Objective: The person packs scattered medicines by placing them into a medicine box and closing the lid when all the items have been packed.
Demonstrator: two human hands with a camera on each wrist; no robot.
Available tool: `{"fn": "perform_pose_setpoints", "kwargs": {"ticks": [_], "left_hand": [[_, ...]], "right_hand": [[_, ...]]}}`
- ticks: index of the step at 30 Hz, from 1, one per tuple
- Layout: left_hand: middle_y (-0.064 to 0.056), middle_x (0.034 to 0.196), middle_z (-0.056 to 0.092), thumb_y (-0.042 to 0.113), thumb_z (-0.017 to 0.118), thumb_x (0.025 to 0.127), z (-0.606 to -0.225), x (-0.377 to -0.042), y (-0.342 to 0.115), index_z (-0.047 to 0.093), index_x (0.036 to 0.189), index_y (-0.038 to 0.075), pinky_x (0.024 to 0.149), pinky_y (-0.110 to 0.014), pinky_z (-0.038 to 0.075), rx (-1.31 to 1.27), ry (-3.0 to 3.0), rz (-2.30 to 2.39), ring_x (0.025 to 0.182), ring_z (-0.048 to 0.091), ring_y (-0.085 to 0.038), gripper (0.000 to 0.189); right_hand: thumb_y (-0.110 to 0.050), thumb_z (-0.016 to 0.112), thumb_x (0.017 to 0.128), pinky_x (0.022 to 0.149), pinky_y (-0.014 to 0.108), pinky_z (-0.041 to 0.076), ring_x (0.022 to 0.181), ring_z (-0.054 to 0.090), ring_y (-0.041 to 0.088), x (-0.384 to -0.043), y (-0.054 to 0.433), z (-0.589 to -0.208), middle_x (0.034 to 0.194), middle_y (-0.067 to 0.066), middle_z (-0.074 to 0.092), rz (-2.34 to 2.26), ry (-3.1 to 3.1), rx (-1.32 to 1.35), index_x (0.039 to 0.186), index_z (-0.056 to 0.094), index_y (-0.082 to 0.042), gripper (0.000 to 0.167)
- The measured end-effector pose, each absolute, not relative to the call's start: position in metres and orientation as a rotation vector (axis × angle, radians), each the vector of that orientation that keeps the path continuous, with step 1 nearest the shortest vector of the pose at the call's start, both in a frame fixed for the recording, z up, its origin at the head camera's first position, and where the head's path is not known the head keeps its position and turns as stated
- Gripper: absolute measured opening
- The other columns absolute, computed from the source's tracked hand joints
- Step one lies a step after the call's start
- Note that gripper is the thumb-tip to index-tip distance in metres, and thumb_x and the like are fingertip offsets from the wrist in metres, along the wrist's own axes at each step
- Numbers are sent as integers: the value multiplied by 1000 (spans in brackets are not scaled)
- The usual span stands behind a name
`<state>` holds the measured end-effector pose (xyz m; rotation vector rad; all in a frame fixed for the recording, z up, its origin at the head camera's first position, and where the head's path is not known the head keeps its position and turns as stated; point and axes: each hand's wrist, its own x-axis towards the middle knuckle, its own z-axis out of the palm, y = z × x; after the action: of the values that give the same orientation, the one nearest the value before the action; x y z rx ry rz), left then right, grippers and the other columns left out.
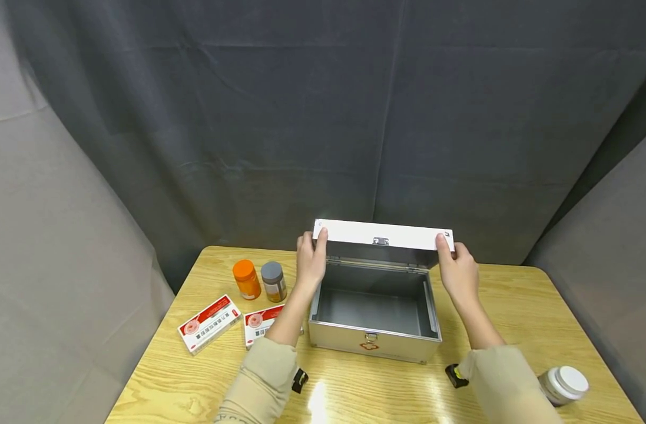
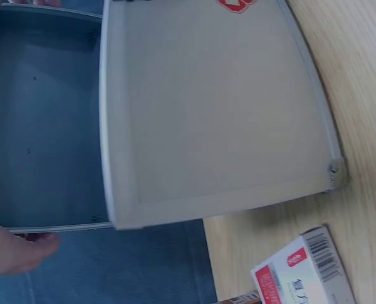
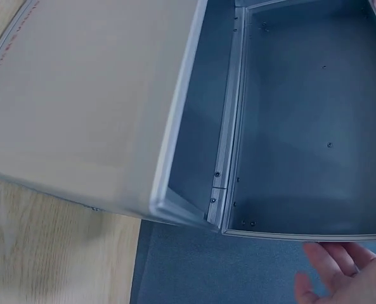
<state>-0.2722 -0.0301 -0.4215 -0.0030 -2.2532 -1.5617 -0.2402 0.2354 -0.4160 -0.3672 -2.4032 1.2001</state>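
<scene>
A silver metal first-aid box [image 1: 338, 338] with a red cross emblem stands on the table, its lid [image 1: 354, 231] raised at the back. The grey inside of the box holds nothing that shows. My left hand [image 1: 310, 259] grips the lid's left end, thumb on the front rim. At the opposite end my right hand [image 1: 459, 275] grips the lid, thumb likewise on the rim. In the left wrist view the left hand [image 2: 16, 253] is at the lid's edge, partly cut off. The right wrist view has the right hand [image 3: 352, 278] at the lid's edge, with the hinge strip [image 3: 229, 126] beside it.
Left of the box stand an orange bottle [image 1: 247, 279] and a grey-capped bottle [image 1: 274, 281]. Two red-and-white medicine cartons lie nearer, one flat carton [image 1: 210, 324] and another carton [image 1: 254, 331] partly behind my left forearm. A white-capped jar [image 1: 563, 386] is at the right. Dark curtain [image 1: 301, 118] hangs behind.
</scene>
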Motion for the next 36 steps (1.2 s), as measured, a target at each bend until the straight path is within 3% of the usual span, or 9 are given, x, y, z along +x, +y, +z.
{"fn": "perform_pose_setpoints", "kwargs": {"ticks": [7,11,14,16,19,25,32,36], "left_hand": [[-13,92,45,50,40,91,-434,-279,-33,52,95,-2,74,-36,38,-112,-2138,-1619,81,45,-25,53],[-16,98,48,54,39,90,-443,-284,-35,54,100,-2,78,-38,39,-135,-2101,-1662,86,47,-27,59],[-18,104,49,44,41,93,-448,-287,-38,55,106,-3,84,-40,40,-143,-2079,-1704,93,49,-29,50],[-19,107,50,34,42,94,-450,-289,-39,55,110,-4,89,-42,39,-143,-2064,-1740,98,49,-31,43],[-20,113,51,23,41,96,-455,-290,-41,54,115,-5,95,-44,37,-137,-2044,-1784,105,49,-33,37],[-26,123,48,12,37,97,-453,-287,-43,48,124,-11,101,-44,32,-186,-2009,-1835,118,44,-38,37],[-27,126,46,9,35,97,-438,-275,-43,44,129,-10,102,-44,31,-241,-2031,-1853,120,42,-39,38],[-26,127,45,10,35,97,-439,-277,-42,43,130,-8,101,-46,31,-233,-2057,-1850,120,42,-39,39]], "right_hand": [[-51,33,93,67,40,33,80,46,34,-240,233,-419,89,21,52,1287,-2385,-335,100,50,5,59],[-46,34,95,66,37,32,75,42,28,-238,233,-425,83,17,46,1351,-2351,-276,97,48,3,51],[-42,33,96,72,35,38,75,42,17,-239,233,-430,86,13,45,1437,-2315,-226,102,47,4,49],[-40,32,97,83,37,42,81,44,9,-240,235,-433,96,14,48,1521,-2290,-183,114,47,4,49],[-37,33,98,95,44,38,92,44,5,-241,238,-439,116,18,47,1659,-2253,-111,128,40,4,51],[-25,40,97,103,49,27,117,39,17,-240,240,-442,137,22,35,1885,-2194,33,141,25,0,52],[-11,43,94,100,31,29,128,27,38,-239,232,-434,143,26,23,1966,-2190,112,145,11,0,61],[-6,44,92,106,46,20,133,17,41,-240,232,-433,146,27,16,2009,-2170,160,145,7,1,65]]}}
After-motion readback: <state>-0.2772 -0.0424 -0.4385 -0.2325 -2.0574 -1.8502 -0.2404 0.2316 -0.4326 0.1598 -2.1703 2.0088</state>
